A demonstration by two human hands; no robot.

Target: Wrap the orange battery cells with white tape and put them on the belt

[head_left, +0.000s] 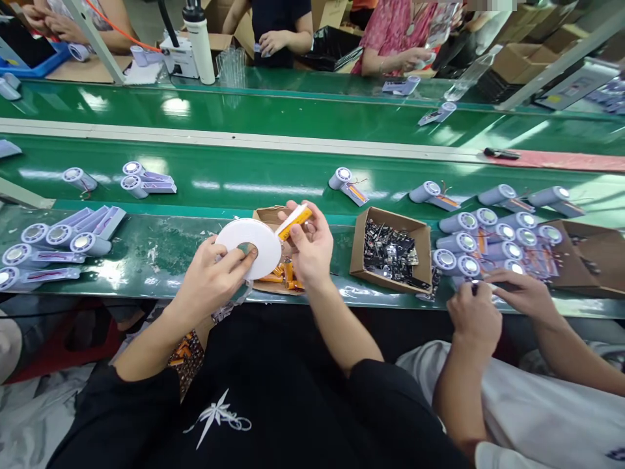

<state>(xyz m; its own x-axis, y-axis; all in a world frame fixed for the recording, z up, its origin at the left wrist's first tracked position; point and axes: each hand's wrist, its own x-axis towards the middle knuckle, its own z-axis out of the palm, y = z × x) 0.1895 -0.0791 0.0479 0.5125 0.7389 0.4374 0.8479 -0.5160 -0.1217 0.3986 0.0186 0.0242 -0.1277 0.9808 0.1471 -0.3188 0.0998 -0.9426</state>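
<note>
Firstly, far-left stock: lavender round-headed units [90, 243] grouped on the green desk [161, 242], handles alongside; no orange cell visible in them.
Left hand [215, 272]: grip closed on the white roll [268, 251], fingers at its centre hole.
White roll: face up, beside the orange cell; whether a strip joins the two cannot be told.
Carton [266, 213], partly hidden: behind and below the hands, holding loose orange cells [274, 275]; no white strip can be made out on those visible.
Orange cell in hand [296, 223]: tilted, near the roll, white along one side.
Right hand [314, 249]: grip pinching that cell between thumb and fingers.
Progress, as judged: the held cell is partly or fully faced in white; the loose cells appear unworked.
Belt unit [343, 177]: lying beyond the hands, orange showing in its handle.
Dark-parts carton [358, 251]: open, well stocked with small black pieces [390, 251].
Co-worker's hands [474, 316]: together at the desk edge, beside clustered units [461, 242], some with orange visible between them.
</note>
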